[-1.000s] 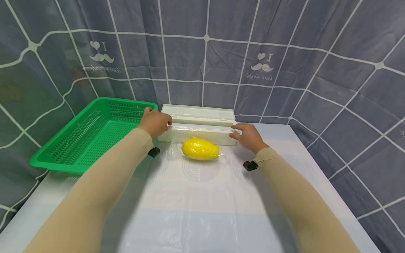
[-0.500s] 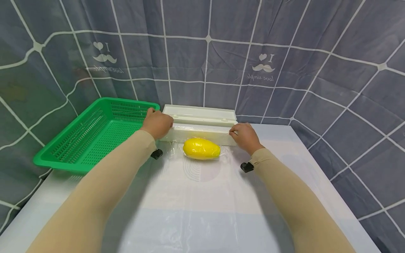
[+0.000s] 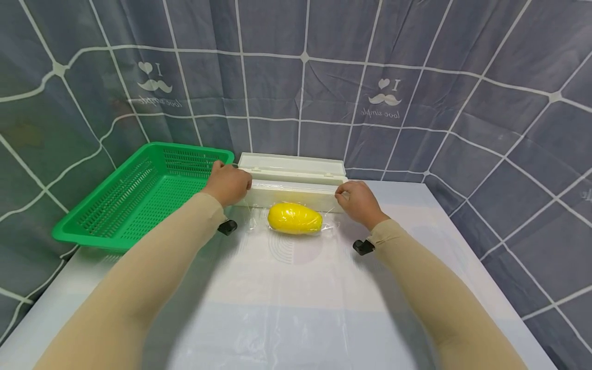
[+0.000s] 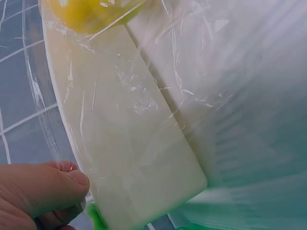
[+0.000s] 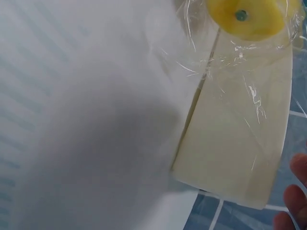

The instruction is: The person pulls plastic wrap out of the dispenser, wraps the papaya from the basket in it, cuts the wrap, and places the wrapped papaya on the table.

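Observation:
A yellow oblong fruit [image 3: 294,218] lies on the table under clear cling film [image 3: 253,222], in front of a white cling film dispenser [image 3: 296,194] whose lid [image 3: 292,162] stands raised at the back. My left hand [image 3: 227,184] is at the dispenser's left end. In the left wrist view its thumb [image 4: 72,184] and a finger pinch the film's edge. At the right end, my right hand [image 3: 357,201] pinches the other edge between thumb and finger. In the right wrist view, only its fingertips [image 5: 297,194] show beside the dispenser. Film stretches from both hands over the fruit.
A green perforated basket [image 3: 104,237] stands at the left, its right rim close by my left hand. A grey gridded curtain [image 3: 273,87] hangs behind and at both sides. The pale patterned tablecloth [image 3: 296,303] stretches toward me in front of the fruit.
My right hand's thumb and finger, apart a second ago, have closed together at the film's edge. The film now looks slightly lifted around the fruit. The dispenser and basket stay put.

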Available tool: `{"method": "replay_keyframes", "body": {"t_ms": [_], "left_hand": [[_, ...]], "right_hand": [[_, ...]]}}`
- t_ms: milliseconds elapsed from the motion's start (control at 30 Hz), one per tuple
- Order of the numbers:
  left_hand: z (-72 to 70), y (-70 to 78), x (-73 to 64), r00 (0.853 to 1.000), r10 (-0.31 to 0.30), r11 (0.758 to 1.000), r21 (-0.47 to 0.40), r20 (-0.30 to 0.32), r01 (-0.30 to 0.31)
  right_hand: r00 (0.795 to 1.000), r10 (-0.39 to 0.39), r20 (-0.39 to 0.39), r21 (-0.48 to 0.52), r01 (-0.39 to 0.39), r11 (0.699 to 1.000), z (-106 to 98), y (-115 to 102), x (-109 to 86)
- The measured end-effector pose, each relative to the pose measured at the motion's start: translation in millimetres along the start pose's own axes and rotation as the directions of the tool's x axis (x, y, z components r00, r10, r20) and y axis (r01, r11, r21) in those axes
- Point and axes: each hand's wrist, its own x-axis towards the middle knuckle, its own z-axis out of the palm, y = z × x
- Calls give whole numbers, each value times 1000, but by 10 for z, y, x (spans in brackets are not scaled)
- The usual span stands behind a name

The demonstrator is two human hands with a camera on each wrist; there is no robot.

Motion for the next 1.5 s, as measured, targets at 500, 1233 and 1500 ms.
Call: {"method": "replay_keyframes", "body": {"t_ms": [500, 1233, 1500], "left_hand": [[3, 29, -148, 999, -12, 999, -47, 30, 13], [-72, 138, -571, 999, 29, 995, -99, 45, -24], [-29, 155, -765, 996, 66, 995, -83, 67, -61]], "right_hand": [[1000, -24, 2, 31, 24, 999, -17, 6, -139], [998, -67, 2, 131, 66, 989, -70, -73, -519], [990, -130, 48, 118, 123, 985, -71, -118, -765]]}}
